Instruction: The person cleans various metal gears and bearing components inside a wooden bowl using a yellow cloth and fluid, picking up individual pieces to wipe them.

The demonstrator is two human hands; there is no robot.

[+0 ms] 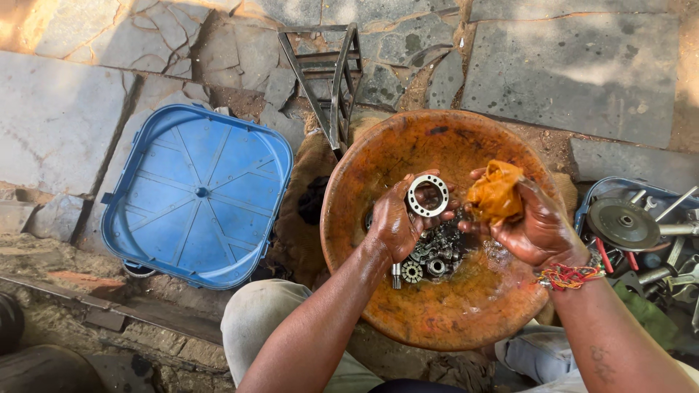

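**Q:** Nearest the lens, what is shown?

**A:** Two bare forearms rising from the lower edge, above knees in pale grey trousers (262,320). A red-and-yellow thread band (568,276) circles the right wrist.

**Q:** State of the left hand?

**A:** Left hand (397,222): fingers (408,191) curled closed around the rim of a flat, silvery metal ring with small holes around its face (427,195). The ring is held upright, its open centre facing the lens, at the fingertips and above the bowl's middle.

**Q:** And the right hand?

**A:** Right hand (535,229): fingers closed tightly on a crumpled, orange-stained cloth (495,191), bunched just right of the ring. Whether cloth and ring touch cannot be told.

**Q:** What lies below the fingers?

**A:** Wide, round, rust-orange basin (444,313), wet inside. Directly under both sets of fingers sits a cluster of small dark steel gears and bearings (435,258) in oily liquid.

**Q:** And to the sides?

**A:** Well left of the left fingers: a blue square plastic lid with raised ribs (196,193), lying on cracked stone paving (58,116). Beyond the fingertips: a grey metal frame (331,73). Right of the right fingers: a blue tray of mixed metal tools and a round disc (622,222).
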